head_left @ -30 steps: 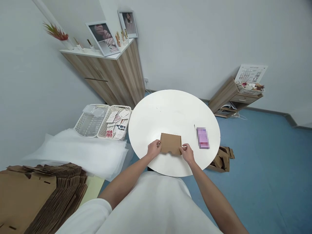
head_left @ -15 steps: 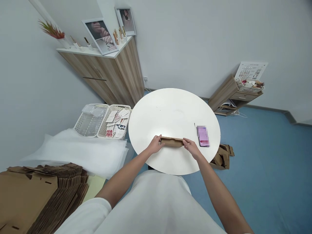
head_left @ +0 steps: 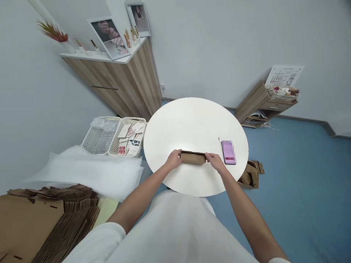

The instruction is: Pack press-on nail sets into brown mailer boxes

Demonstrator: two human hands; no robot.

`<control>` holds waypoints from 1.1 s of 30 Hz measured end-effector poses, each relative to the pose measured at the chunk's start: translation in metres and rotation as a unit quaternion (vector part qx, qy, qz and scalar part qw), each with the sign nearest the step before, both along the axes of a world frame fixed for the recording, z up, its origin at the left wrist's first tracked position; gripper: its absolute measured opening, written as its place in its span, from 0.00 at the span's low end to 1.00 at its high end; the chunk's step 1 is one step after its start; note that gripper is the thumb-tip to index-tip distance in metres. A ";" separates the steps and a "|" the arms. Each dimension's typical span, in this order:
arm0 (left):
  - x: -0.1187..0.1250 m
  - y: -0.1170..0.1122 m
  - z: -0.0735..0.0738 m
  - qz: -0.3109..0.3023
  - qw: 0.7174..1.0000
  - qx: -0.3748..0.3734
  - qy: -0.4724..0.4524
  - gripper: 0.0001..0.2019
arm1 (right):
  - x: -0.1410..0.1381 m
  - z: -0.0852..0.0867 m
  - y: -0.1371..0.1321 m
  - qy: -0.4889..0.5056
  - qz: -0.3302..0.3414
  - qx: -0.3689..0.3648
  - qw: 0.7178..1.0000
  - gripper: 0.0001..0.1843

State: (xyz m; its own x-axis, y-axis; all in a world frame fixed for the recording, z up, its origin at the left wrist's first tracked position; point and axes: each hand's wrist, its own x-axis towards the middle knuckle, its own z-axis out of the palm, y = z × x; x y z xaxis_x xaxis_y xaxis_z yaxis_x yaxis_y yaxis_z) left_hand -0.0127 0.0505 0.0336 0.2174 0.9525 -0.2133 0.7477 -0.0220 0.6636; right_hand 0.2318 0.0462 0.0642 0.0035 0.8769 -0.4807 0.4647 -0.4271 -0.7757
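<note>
A small brown cardboard box [head_left: 192, 157] is held edge-on over the near half of the round white table [head_left: 192, 124], only its thin side facing me. My left hand [head_left: 173, 159] grips its left end with curled fingers. My right hand [head_left: 214, 161] holds the right end the same way. A phone [head_left: 228, 152] with a pink screen lies flat on the table just right of my right hand.
Two white baskets [head_left: 102, 134] stand left of the table, one with cards. White foam sheets [head_left: 90, 170] and a stack of flat cardboard blanks [head_left: 41, 219] lie at my left. Cardboard pieces [head_left: 251, 173] sit on the blue floor. Wooden cabinets stand by the wall.
The box lay flat with its broad face up; both hands have tipped it so only its thin side shows. The hands stay at its two ends.
</note>
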 end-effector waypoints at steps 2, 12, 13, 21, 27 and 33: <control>0.000 0.001 0.000 0.005 1.000 0.000 -0.014 0.23 | -0.001 0.001 0.002 0.007 0.001 -0.003 1.000 0.24; -0.008 0.000 0.001 0.020 0.994 -0.014 -0.109 0.22 | 0.003 -0.003 0.001 0.067 -0.005 -0.018 0.998 0.22; -0.009 0.001 -0.001 0.031 0.991 -0.023 -0.127 0.21 | 0.004 -0.004 0.001 0.073 -0.005 -0.019 0.997 0.22; -0.020 -0.004 -0.015 0.079 0.955 -0.181 -0.223 0.25 | 0.009 -0.019 -0.003 0.113 -0.012 -0.083 0.990 0.22; -0.018 -0.010 -0.018 0.073 0.942 -0.188 -0.270 0.24 | 0.003 -0.022 -0.013 0.147 -0.022 -0.068 0.987 0.25; -0.013 -0.012 -0.022 0.094 0.951 -0.161 -0.245 0.23 | -0.005 -0.024 -0.015 0.132 -0.043 -0.031 0.990 0.23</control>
State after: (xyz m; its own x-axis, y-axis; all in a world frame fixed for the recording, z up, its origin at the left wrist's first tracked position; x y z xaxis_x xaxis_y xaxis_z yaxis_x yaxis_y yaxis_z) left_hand -0.0260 0.0386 0.0121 0.1986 0.8867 -0.4174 0.3175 0.3448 0.8834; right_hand 0.2271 0.0309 0.0404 -0.0558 0.8480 -0.5271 0.2084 -0.5064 -0.8368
